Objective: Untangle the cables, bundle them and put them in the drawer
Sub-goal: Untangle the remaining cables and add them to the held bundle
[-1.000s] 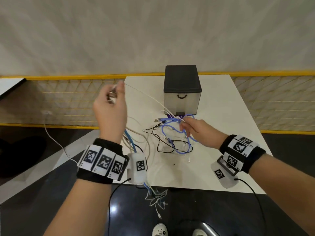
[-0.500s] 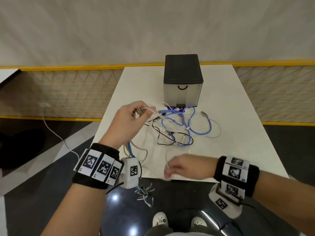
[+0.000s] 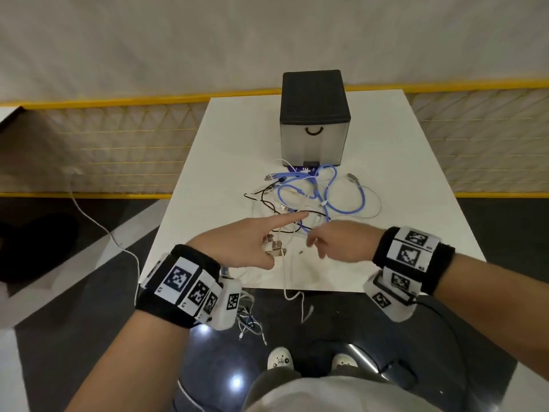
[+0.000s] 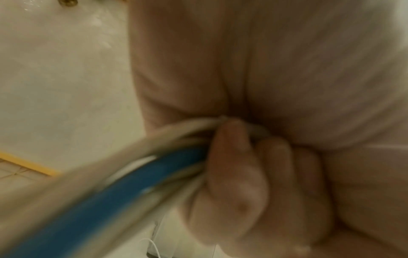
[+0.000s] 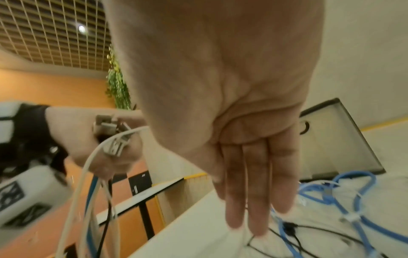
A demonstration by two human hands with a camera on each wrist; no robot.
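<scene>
A white tabletop (image 3: 386, 162) stands on a dark glossy floor (image 3: 74, 337), with a yellow-railed mesh fence (image 3: 118, 144) behind it and a pale wall (image 3: 267, 31) beyond. At the far edge of the tabletop sits a small drawer box (image 3: 315, 120) with a black top, grey front and a dark handle; its drawer is closed. Just in front of it, about the middle of the tabletop, lies a loose tangle of cables (image 3: 312, 200): blue loops, thin black leads and white ones crossing each other. The left hand (image 3: 237, 245) hovers over the near-left part of the tabletop, its forefinger stretched toward the tangle while the other fingers (image 4: 234, 165) curl round a bunch of white and blue cables (image 4: 132, 174) with grey plugs sticking out by the thumb; the bunch hangs off the near edge toward the floor. The right hand (image 3: 338, 242) is just beside it, fingers (image 5: 256, 183) straight and together, pointing down at the near side of the tangle; whether they touch a lead cannot be told.
</scene>
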